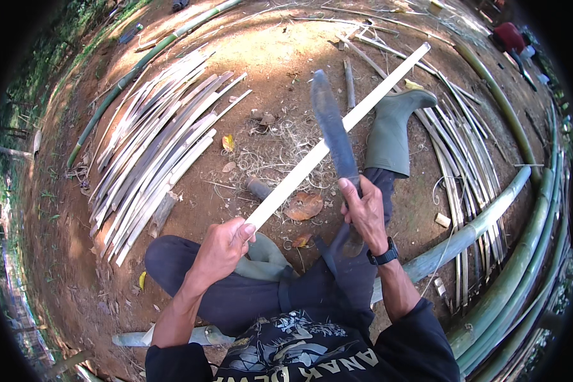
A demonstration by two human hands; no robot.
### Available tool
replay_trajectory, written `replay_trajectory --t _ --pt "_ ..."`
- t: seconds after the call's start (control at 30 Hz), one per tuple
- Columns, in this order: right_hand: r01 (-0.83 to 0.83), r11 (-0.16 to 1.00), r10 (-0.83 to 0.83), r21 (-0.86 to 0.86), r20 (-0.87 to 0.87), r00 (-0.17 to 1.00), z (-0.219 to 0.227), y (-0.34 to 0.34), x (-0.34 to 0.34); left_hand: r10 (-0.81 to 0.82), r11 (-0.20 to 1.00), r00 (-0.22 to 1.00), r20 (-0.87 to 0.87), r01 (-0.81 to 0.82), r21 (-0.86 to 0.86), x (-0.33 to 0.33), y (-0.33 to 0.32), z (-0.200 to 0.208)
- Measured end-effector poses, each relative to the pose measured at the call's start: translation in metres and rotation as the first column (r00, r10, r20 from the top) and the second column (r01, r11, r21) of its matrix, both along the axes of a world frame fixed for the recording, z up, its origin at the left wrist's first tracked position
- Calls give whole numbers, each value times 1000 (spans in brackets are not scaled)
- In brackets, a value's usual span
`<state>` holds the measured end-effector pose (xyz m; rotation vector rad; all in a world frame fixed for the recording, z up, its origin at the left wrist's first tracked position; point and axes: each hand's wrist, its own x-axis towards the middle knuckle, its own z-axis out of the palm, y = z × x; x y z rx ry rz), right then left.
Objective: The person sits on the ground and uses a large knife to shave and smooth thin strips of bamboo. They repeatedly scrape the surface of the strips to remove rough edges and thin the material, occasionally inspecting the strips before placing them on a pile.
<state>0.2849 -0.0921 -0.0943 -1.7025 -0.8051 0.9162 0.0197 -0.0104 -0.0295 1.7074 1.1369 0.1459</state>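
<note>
My left hand (224,247) is closed round the lower end of a long pale bamboo strip (293,179), which slants up and away to the right. A machete (333,124) with a broad dark blade is in my right hand (365,209), its handle mostly hidden by my fingers. The blade points away from me and crosses over the strip near its middle; whether the two touch I cannot tell. Thin curled shavings (284,153) lie on the ground beneath the strip.
Split bamboo strips (165,137) lie in a pile at the left, with another bundle (466,172) at the right. Green bamboo poles (516,280) curve along the right side. My booted leg (391,134) stretches forward. A person in red (508,38) is far right.
</note>
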Motion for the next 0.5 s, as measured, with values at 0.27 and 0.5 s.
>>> replay_trajectory --t 0.27,0.5 --pt "27 1000 -28 -6 -72 997 -10 -7 3 -22 1000 1000 19 22 2 3 -3 -1" --pt "-35 999 35 8 -98 995 -12 -14 -9 -3 999 1000 6 3 -39 3 -5 -4"
